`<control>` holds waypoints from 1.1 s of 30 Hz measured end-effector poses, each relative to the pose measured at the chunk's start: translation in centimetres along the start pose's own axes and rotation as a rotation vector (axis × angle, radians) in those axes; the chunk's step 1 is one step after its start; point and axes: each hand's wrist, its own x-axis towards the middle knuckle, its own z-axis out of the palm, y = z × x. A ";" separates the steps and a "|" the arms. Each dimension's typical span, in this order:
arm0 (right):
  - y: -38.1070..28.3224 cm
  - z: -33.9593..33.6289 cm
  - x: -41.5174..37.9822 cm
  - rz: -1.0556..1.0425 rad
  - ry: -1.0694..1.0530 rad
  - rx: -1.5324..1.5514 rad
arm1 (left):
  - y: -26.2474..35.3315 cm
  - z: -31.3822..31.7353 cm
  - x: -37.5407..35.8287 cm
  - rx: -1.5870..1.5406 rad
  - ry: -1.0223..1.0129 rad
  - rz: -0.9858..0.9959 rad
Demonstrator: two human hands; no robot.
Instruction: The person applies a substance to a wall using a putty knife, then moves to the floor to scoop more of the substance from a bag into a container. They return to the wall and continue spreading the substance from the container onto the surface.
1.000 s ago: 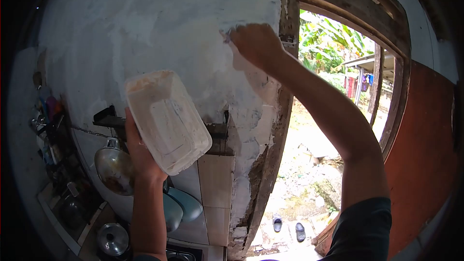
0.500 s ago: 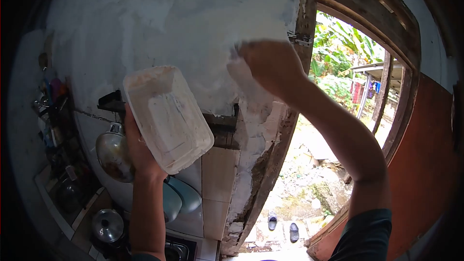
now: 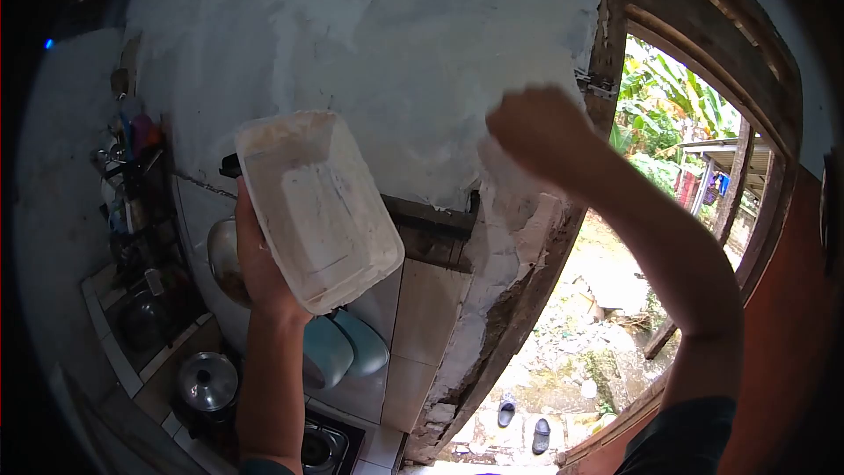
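Observation:
My left hand [image 3: 264, 268] holds a rectangular white plastic tub [image 3: 325, 215] from its left side and underneath. Its open top is tilted toward me, and pale paste smears its inner walls and base. My right hand [image 3: 541, 132] is raised close to the grey-white plastered wall [image 3: 396, 62], near the door frame. The fingers are curled closed and blurred by motion; I cannot tell what they grip, since the back of the hand hides it.
The wooden door frame [image 3: 607, 44] stands at right, opening onto bright ground with dark clogs [image 3: 541, 435]. Below the tub are teal pan-like items [image 3: 356, 347], a lidded pot [image 3: 208, 381] and a stove [image 3: 325, 449]. A metal pan [image 3: 227, 264] hangs behind my left wrist.
The view has shifted, so the wall and doorway sit farther right. My right hand has turned, hiding the dark tip seen at its fingers before. My left hand keeps hold of the tub.

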 end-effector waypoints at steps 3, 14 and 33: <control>3.2 0.0 4.5 0.051 0.233 0.016 | -0.5 1.0 -0.2 -0.075 -0.076 -0.045; -1.1 5.8 -1.9 -0.016 0.054 0.024 | -3.5 2.4 -0.4 0.015 0.089 -0.086; -4.4 3.3 -6.6 -0.034 -0.403 0.076 | -5.1 2.7 -1.1 0.009 0.084 -0.114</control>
